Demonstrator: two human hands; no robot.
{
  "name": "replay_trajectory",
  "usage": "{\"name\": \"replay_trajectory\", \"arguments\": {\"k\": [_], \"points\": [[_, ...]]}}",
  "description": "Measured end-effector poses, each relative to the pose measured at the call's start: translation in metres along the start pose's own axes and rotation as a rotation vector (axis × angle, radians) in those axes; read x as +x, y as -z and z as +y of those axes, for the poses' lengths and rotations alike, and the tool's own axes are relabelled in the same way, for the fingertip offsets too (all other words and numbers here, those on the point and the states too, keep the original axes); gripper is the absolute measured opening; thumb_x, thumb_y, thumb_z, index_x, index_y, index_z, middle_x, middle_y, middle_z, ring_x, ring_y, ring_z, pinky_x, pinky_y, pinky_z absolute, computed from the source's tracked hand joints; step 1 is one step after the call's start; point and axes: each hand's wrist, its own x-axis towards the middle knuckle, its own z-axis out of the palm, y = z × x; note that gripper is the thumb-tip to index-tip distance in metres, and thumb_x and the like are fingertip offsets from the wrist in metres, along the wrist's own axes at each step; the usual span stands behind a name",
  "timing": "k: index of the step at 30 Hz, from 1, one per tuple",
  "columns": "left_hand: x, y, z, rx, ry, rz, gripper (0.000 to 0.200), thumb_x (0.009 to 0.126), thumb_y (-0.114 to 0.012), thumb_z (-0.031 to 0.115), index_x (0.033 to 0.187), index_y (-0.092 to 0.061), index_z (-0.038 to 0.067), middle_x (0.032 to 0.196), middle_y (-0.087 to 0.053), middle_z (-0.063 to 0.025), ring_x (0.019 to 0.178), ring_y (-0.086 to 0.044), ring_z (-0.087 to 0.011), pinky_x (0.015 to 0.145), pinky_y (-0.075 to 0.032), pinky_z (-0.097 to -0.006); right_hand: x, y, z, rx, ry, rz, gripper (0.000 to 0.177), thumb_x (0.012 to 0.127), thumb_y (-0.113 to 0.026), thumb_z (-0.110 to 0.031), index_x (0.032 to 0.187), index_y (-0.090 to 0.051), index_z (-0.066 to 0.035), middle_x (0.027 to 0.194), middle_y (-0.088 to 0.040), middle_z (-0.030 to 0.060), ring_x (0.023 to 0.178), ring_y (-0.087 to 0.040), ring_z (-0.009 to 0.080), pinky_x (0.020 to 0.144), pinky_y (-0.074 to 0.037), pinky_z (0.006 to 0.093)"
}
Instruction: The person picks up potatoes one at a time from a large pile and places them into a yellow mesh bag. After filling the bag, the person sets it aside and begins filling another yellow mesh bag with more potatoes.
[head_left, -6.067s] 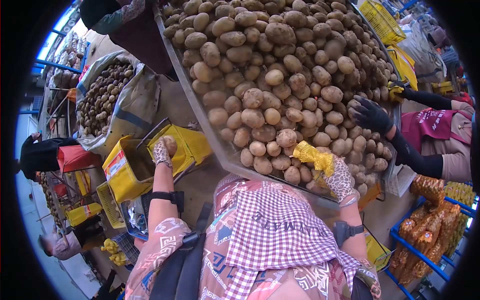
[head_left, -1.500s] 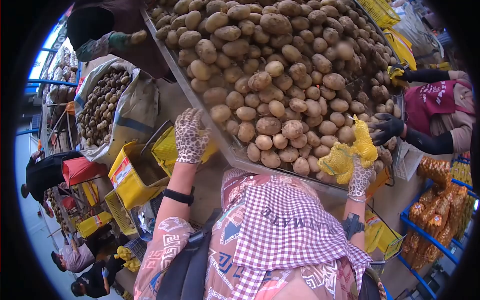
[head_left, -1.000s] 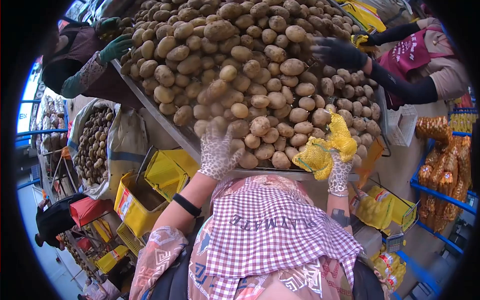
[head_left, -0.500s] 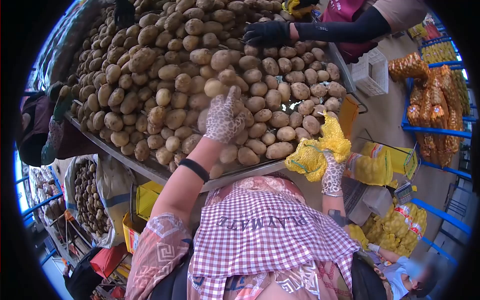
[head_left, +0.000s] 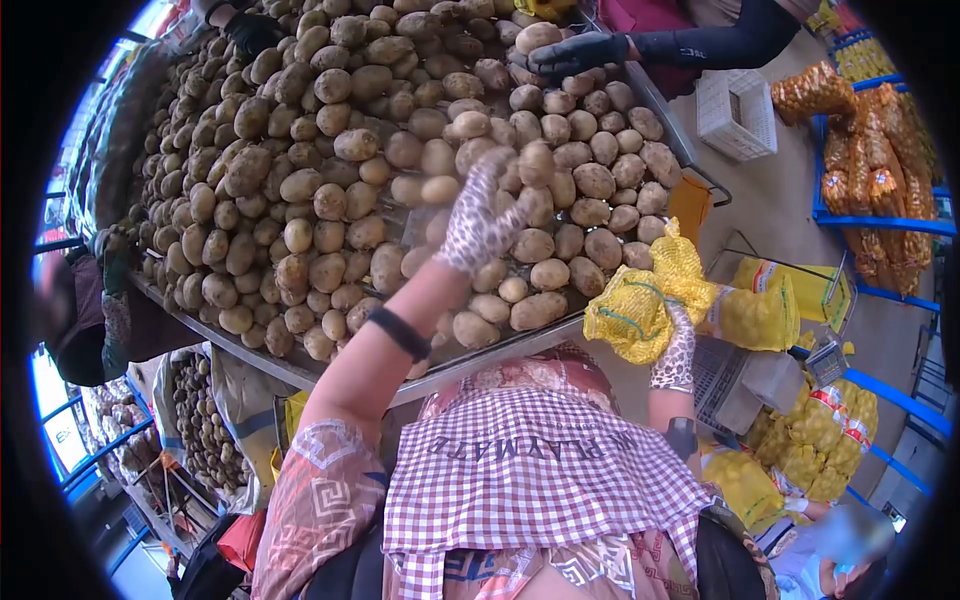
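Yellow mesh bag (head_left: 632, 318): right of centre, bunched in the right hand's (head_left: 678, 350) grip, which I judge frees the other.
Metal tabletop (head_left: 470, 366): its edge likely retains potatoes (head_left: 355, 145) across the upper frame.
Left hand (head_left: 480, 225): mid-frame over them; blurred, I can't tell whether gripping.

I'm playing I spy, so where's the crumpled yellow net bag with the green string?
In the head view, the yellow net bag is right of centre, in the right hand, beside the potatoes at the near right corner of the table.
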Motion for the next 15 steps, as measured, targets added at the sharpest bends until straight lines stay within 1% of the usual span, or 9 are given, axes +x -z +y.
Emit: {"name": "replay_trajectory", "arguments": {"k": [1,2,3,4,7,9,12,13,15], "points": [[-0.01,0.018,0.037,0.234,-0.066,-0.273,0.052,0.082,-0.065,0.017,0.129,-0.047,0.006,0.119,-0.053,-0.019,0.116,-0.05,-0.0348,0.099,-0.042,-0.0432,0.008,0.005,0.002,0.009,0.005,-0.009,0.044,0.084,-0.065,-0.017,0.123,-0.051,0.0,0.114,-0.061,0.0152,0.102,-0.062,0.0303,0.089,-0.053,0.0454],[-0.013,0.003,0.048,0.624,0.076,-0.616,0.048,0.079,-0.063,0.013,0.126,-0.052,0.009,0.114,-0.055,-0.0166,0.112,-0.053,-0.0327,0.097,-0.043,-0.0438,0.011,0.001,0.002,0.007,-0.004,-0.024,0.044,0.084,-0.065,-0.017,0.123,-0.051,0.0,0.114,-0.061,0.0152,0.102,-0.062,0.0303,0.089,-0.053,0.0454],[-0.035,-0.018,0.005,0.754,-0.151,-0.669,0.044,0.082,-0.059,0.016,0.126,-0.053,0.01,0.121,-0.054,-0.0152,0.114,-0.053,-0.0285,0.1,-0.04,-0.0452,0.012,-0.003,0.002,-0.001,0.0,-0.017,0.044,0.084,-0.065,-0.016,0.123,-0.051,0.0,0.114,-0.061,0.0152,0.101,-0.062,0.0302,0.089,-0.053,0.0452],[-0.048,-0.02,0.002,0.922,-0.267,-0.579,0.044,0.085,-0.056,0.02,0.129,-0.053,0.012,0.129,-0.051,-0.013,0.116,-0.052,-0.0283,0.101,-0.037,-0.0489,0.012,-0.007,0.002,-0.009,0.005,-0.008,0.045,0.084,-0.065,-0.016,0.123,-0.051,0.0,0.114,-0.061,0.0151,0.101,-0.062,0.0301,0.089,-0.053,0.0449],[-0.039,-0.036,0.001,0.903,-0.235,-0.51,0.05,0.08,-0.059,0.014,0.13,-0.052,0.012,0.133,-0.049,-0.0127,0.115,-0.051,-0.0322,0.101,-0.038,-0.0508,0.002,-0.027,0.001,-0.023,0.003,-0.045,0.045,0.084,-0.065,-0.015,0.124,-0.05,0.0,0.114,-0.061,0.0153,0.101,-0.062,0.0299,0.088,-0.054,0.0451],[-0.021,-0.043,0.018,0.942,-0.077,-0.822,0.053,0.078,-0.063,0.016,0.129,-0.052,0.009,0.134,-0.048,-0.0125,0.113,-0.052,-0.0317,0.098,-0.041,-0.0483,0.003,-0.026,0.0,-0.052,0.017,-0.062,0.046,0.084,-0.064,-0.014,0.125,-0.049,0.0,0.114,-0.061,0.0158,0.101,-0.062,0.0303,0.087,-0.055,0.0454],[-0.022,-0.048,0.007,0.898,-0.086,-0.765,0.053,0.076,-0.065,0.017,0.127,-0.054,0.007,0.131,-0.049,-0.0128,0.111,-0.053,-0.0305,0.094,-0.044,-0.0461,0.01,-0.023,-0.006,-0.014,0.035,-0.025,0.046,0.084,-0.064,-0.014,0.125,-0.049,0.0,0.114,-0.061,0.016,0.101,-0.062,0.0305,0.087,-0.054,0.0457],[-0.021,-0.044,0.011,0.903,-0.092,-0.758,0.051,0.077,-0.064,0.016,0.125,-0.054,0.006,0.128,-0.051,-0.0131,0.108,-0.055,-0.0304,0.092,-0.045,-0.0439,0.009,-0.022,-0.009,0.001,0.046,-0.051,0.047,0.084,-0.063,-0.018,0.126,-0.049,0.0,0.116,-0.06,0.0164,0.102,-0.062,0.0314,0.088,-0.054,0.0467],[-0.013,-0.039,0.017,0.923,-0.048,-0.819,0.051,0.077,-0.065,0.017,0.126,-0.054,0.007,0.126,-0.052,-0.0131,0.106,-0.056,-0.031,0.091,-0.046,-0.0436,0.015,-0.014,-0.017,0.055,0.002,-0.088,0.048,0.084,-0.064,-0.016,0.127,-0.049,-0.001,0.117,-0.06,0.016,0.104,-0.061,0.0309,0.089,-0.053,0.046]]}}
